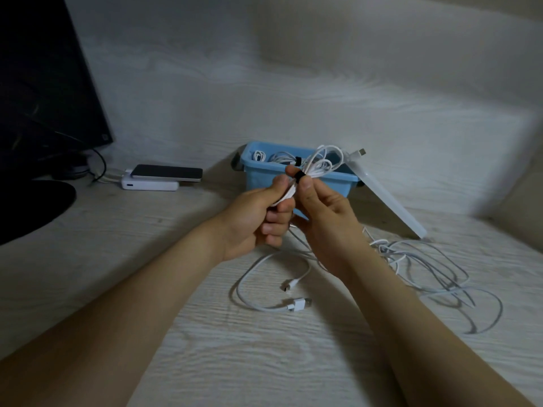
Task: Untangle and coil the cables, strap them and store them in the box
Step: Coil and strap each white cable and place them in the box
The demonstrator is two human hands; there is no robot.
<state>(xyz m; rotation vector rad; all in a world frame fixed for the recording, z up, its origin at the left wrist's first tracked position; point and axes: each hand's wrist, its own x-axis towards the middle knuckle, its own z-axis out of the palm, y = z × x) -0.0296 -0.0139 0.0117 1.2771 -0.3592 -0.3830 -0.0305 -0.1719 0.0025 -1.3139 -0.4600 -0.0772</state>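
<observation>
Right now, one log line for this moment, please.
left hand: holds coiled cable | right hand: pinches black strap | blue box: coils inside | loose cables: on table

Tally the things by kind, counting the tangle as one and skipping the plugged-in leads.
Box: 1
Lid: 1
Box coils: 2
Held coil: 1
Loose cable: 1
Tangle: 1
Phone: 1
Power bank: 1
Monitor: 1
Total: 10

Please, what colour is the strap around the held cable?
Black; the narrow strap around the white coiled cable shows best in the head view.
</observation>
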